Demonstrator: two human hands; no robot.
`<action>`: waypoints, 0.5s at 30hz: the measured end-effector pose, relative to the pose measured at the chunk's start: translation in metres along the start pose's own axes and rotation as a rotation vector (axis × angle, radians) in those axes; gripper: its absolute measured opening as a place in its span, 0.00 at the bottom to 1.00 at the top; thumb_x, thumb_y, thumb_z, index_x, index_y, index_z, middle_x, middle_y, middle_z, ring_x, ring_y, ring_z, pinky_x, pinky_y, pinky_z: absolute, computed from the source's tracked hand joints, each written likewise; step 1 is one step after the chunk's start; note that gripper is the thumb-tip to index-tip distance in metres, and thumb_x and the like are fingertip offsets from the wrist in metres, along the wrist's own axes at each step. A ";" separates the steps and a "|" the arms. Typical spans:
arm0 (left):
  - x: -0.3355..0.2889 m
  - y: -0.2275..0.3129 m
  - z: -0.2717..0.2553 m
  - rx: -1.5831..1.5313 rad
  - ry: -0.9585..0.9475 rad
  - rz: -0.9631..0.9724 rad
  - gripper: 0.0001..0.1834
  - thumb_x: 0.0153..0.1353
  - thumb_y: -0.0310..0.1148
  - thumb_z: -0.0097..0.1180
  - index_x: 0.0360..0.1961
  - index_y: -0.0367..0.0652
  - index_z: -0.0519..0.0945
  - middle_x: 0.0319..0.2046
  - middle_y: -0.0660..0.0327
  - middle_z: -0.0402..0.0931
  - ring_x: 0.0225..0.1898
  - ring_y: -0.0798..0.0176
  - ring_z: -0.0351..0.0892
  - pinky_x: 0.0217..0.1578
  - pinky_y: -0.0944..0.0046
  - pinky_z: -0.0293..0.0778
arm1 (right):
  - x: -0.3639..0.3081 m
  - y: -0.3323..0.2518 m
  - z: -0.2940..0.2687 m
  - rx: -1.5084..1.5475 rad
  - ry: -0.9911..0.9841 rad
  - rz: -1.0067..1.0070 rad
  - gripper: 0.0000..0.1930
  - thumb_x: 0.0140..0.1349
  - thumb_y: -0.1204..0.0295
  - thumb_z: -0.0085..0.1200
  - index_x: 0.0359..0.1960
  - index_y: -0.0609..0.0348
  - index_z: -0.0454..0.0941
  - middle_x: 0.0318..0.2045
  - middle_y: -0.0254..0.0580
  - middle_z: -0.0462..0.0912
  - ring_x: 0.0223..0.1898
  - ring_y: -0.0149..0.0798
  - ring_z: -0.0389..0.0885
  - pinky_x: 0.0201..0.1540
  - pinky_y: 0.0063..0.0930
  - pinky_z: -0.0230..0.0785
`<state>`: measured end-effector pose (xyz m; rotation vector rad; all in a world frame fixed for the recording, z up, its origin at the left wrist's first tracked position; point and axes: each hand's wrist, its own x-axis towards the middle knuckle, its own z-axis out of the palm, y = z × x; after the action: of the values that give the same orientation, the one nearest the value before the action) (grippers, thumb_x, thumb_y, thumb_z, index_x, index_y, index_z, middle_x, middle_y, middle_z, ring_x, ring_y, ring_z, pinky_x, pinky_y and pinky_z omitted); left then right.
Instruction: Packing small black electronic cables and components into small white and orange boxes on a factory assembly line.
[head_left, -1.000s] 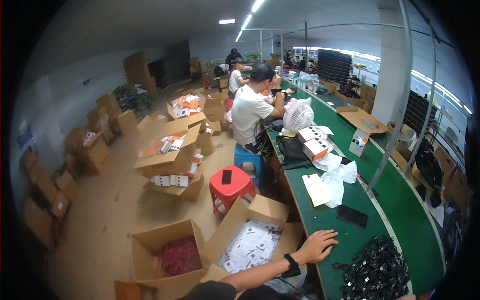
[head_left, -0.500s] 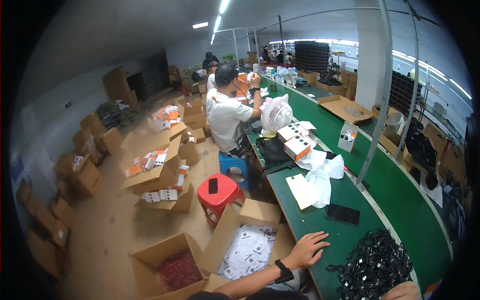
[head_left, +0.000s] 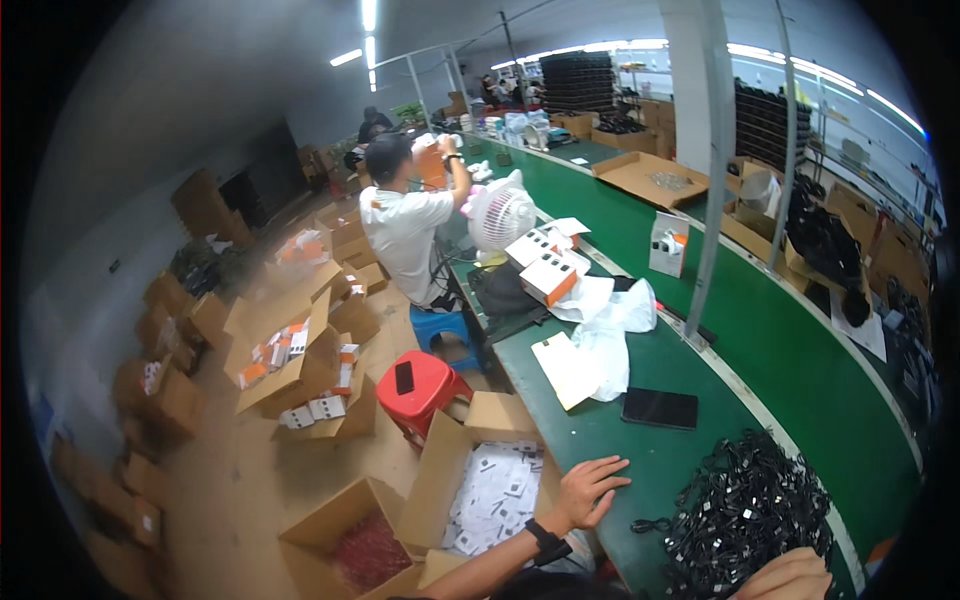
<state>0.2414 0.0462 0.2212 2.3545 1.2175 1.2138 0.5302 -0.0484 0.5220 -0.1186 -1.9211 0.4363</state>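
My left hand point(head_left: 590, 490) lies flat on the green worktable point(head_left: 530, 370) near its left edge, fingers stretched out and nothing in them. A dark band circles that wrist. At the lower edge, my right hand point(head_left: 785, 577) is at the near side of a heap of black cables point(head_left: 745, 510) with small pale connectors. Its fingers are mostly hidden, so I cannot tell whether it holds a cable. A single cable loop point(head_left: 650, 525) sticks out toward the left hand. Beyond the heap lies a black phone point(head_left: 660, 409).
White plastic bags point(head_left: 603, 350), a yellowish sheet point(head_left: 563, 370) and orange-white boxes point(head_left: 548, 277) sit farther along, near a fan point(head_left: 502, 215). A co-worker point(head_left: 405, 225) sits there. Left are a red stool point(head_left: 420, 390) and a carton of white packets point(head_left: 412, 505). A metal post point(head_left: 712, 200) rises beside the belt.
The view has turned rightward, so the surroundings sit farther left. My right hand shows more at the lower edge. My left hand stays spread on the table.
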 end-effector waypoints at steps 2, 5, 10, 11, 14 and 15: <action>0.002 -0.001 -0.001 0.019 -0.003 0.013 0.19 0.63 0.30 0.57 0.52 0.47 0.91 0.66 0.56 0.84 0.69 0.48 0.80 0.64 0.47 0.76 | -0.002 0.006 -0.001 0.076 0.025 -0.022 0.26 0.80 0.49 0.56 0.40 0.64 0.84 0.35 0.47 0.89 0.28 0.43 0.88 0.28 0.31 0.81; 0.009 0.003 0.000 0.016 -0.050 0.010 0.20 0.62 0.30 0.57 0.53 0.47 0.91 0.67 0.55 0.83 0.69 0.48 0.80 0.63 0.48 0.77 | 0.000 0.010 -0.019 0.065 0.019 0.054 0.25 0.80 0.50 0.56 0.39 0.63 0.84 0.34 0.45 0.89 0.29 0.43 0.89 0.28 0.31 0.81; 0.014 0.005 -0.003 0.040 -0.070 0.005 0.20 0.60 0.32 0.55 0.51 0.46 0.91 0.64 0.53 0.85 0.67 0.46 0.81 0.62 0.47 0.77 | -0.002 0.023 -0.014 0.075 0.381 0.115 0.25 0.82 0.52 0.53 0.34 0.61 0.86 0.29 0.43 0.89 0.22 0.38 0.86 0.24 0.26 0.76; 0.018 0.004 -0.004 0.052 -0.064 -0.011 0.20 0.60 0.33 0.55 0.50 0.45 0.92 0.63 0.52 0.85 0.66 0.45 0.83 0.61 0.47 0.78 | -0.003 0.030 -0.009 0.080 0.489 0.090 0.25 0.83 0.54 0.50 0.31 0.60 0.86 0.26 0.41 0.89 0.19 0.37 0.84 0.23 0.24 0.73; 0.018 0.010 0.001 0.035 -0.049 -0.001 0.20 0.60 0.31 0.55 0.49 0.45 0.92 0.61 0.53 0.87 0.65 0.45 0.83 0.60 0.47 0.78 | -0.008 0.026 -0.016 0.033 0.518 0.123 0.25 0.82 0.57 0.50 0.28 0.59 0.85 0.26 0.41 0.89 0.19 0.36 0.84 0.23 0.24 0.73; 0.017 0.012 0.000 0.028 -0.057 -0.001 0.20 0.60 0.31 0.55 0.49 0.45 0.92 0.61 0.53 0.87 0.65 0.45 0.83 0.60 0.47 0.78 | -0.007 0.022 -0.017 0.023 0.540 0.120 0.24 0.81 0.59 0.49 0.27 0.59 0.85 0.25 0.42 0.88 0.18 0.38 0.84 0.25 0.25 0.75</action>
<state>0.2533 0.0517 0.2370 2.3908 1.2253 1.1284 0.5458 -0.0258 0.5130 -0.3057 -1.3818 0.4528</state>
